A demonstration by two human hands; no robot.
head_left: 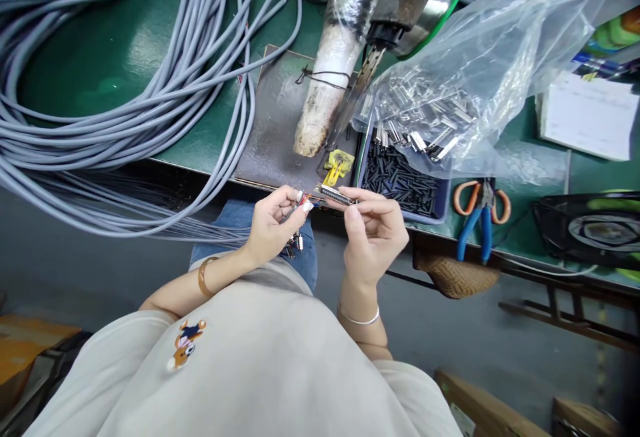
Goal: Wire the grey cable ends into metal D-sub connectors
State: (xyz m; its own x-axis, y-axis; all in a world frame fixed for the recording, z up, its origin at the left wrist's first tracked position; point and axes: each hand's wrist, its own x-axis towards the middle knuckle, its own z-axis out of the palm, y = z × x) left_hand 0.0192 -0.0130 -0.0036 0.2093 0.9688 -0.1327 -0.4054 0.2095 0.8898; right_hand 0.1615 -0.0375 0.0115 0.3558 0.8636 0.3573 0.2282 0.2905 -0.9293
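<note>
Currently in hand, centre of frame: one slim connector [336, 195], gripped by my right hand [375, 231] between thumb and fingers; thin coloured wires [305, 198], pinched in my left hand [274, 222] just left of the connector. Just above: one yellow piece [339, 165]. Upper left: grey cables [165, 107], looped in bulk. Right of centre: one blue-grey tray [441, 211] of short black tubes [395, 177], with a clear bag [510, 57] of metal parts [440, 113] overlapping it. Further right: hand tools [485, 227] with blue and orange handles.
</note>
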